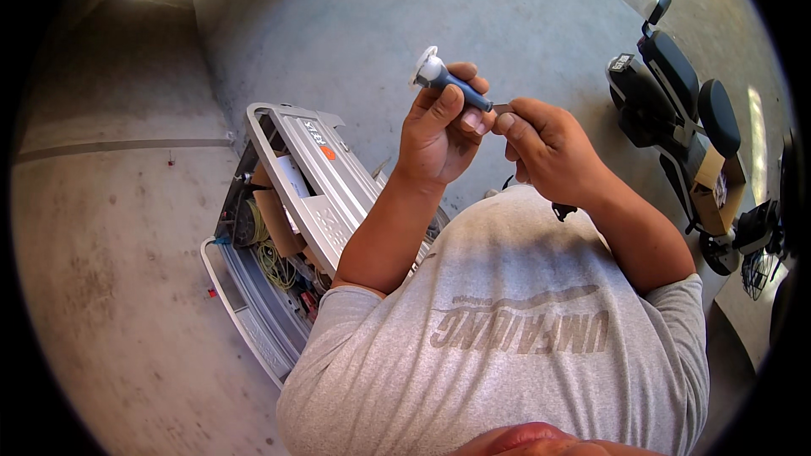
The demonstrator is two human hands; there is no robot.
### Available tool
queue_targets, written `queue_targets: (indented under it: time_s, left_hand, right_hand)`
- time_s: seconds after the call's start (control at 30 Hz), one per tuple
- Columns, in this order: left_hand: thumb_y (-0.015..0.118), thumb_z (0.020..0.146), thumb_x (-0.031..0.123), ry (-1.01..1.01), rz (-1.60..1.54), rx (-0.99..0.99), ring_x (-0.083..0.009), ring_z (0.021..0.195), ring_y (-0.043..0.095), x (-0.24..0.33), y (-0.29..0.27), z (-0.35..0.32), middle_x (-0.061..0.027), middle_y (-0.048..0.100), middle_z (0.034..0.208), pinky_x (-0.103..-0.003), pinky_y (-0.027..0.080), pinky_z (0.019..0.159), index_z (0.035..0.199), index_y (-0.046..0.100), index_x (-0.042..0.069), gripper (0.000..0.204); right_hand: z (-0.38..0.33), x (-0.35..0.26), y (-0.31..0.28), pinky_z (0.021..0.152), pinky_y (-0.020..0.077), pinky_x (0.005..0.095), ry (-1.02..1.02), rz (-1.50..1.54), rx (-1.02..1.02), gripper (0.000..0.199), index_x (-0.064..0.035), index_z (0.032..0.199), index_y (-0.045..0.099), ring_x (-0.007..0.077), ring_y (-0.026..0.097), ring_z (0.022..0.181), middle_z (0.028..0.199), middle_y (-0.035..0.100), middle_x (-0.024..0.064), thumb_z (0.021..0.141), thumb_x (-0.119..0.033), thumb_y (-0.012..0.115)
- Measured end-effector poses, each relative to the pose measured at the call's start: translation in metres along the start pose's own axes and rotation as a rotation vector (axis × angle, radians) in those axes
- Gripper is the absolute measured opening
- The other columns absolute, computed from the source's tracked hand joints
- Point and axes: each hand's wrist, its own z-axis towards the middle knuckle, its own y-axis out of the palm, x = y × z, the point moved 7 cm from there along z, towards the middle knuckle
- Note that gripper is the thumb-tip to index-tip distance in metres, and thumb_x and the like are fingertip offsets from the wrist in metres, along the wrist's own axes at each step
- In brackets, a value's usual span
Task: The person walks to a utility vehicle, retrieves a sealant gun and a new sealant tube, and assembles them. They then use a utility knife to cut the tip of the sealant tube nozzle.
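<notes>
My left hand [435, 139] is closed around a slim blue-grey tube-shaped thing [460, 89], held up at chest height. Its upper end widens into a round white head [429, 67]; the exact kind is unclear. At the tube's narrow lower end, my right hand [549, 143] pinches a small flat metal piece [502, 108] between thumb and forefinger. That piece meets or nearly touches the tube's tip, and most of it is hidden by the fingers. A small black thing [563, 211] shows below my right wrist, against the grey shirt.
To the left stands a grey tricycle-like cargo bed [317, 169] with its side panel lowered, holding a cardboard box [279, 224] and coiled yellow-green cable [274, 266]. A black electric scooter [672, 76] with an open carton [718, 190] is at the right. Concrete floor [380, 17] surrounds them.
</notes>
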Motion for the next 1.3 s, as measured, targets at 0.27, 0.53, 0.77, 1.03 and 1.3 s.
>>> queue_targets:
  time_s: [0.27,0.53,0.77,1.03,1.3]
  left_hand:
    - [0.068,0.107,0.024,0.021,0.002,0.012,-0.0121,0.08,0.062,0.003,0.001,-0.002,-0.0097,0.074,0.118,-0.031,0.051,0.076,0.132,0.065,0.004,0.032]
    - [0.069,0.107,0.023,0.042,0.057,0.001,-0.0122,0.08,0.063,0.004,-0.002,-0.004,-0.0091,0.075,0.115,-0.032,0.052,0.077,0.13,0.067,0.004,0.03]
    - [0.068,0.107,0.02,0.084,0.266,0.022,-0.0127,0.081,0.066,0.005,-0.001,-0.008,-0.0075,0.075,0.11,-0.034,0.056,0.08,0.128,0.068,0.004,0.027]
    - [0.066,0.108,0.018,0.005,0.12,0.065,-0.0119,0.08,0.07,-0.002,-0.006,-0.009,-0.0095,0.074,0.113,-0.032,0.06,0.079,0.129,0.067,0.004,0.025]
    - [0.065,0.109,0.017,-0.036,0.022,0.075,-0.011,0.081,0.069,-0.012,-0.004,-0.009,-0.0085,0.073,0.112,-0.029,0.06,0.077,0.129,0.066,0.004,0.024]
  right_hand:
    - [0.0,0.001,0.004,0.054,0.0494,0.0307,0.014,0.025,0.009,0.035,0.0,0.098,0.065,0.0105,0.058,0.06,0.074,0.061,0.004,0.112,-0.03,0.056]
    - [0.001,0.0,0.007,0.056,0.0508,0.034,0.04,0.019,0.019,0.034,0.0007,0.096,0.064,0.0139,0.06,0.061,0.074,0.061,0.0075,0.112,-0.028,0.055]
    - [0.001,-0.007,0.001,0.067,0.0499,0.0492,-0.256,-0.457,0.128,0.027,0.0027,0.094,0.061,0.0432,0.062,0.071,0.079,0.064,0.0256,0.108,-0.02,0.058]
    - [0.009,0.002,0.001,0.067,0.0515,0.0431,-0.044,-0.276,-0.092,0.03,0.0029,0.095,0.064,0.0299,0.064,0.07,0.076,0.065,0.0172,0.108,-0.024,0.058]
    - [0.011,0.017,0.005,0.054,0.048,0.0305,-0.015,-0.027,-0.137,0.044,-0.0005,0.092,0.065,0.0099,0.055,0.059,0.072,0.058,0.0023,0.112,-0.038,0.057]
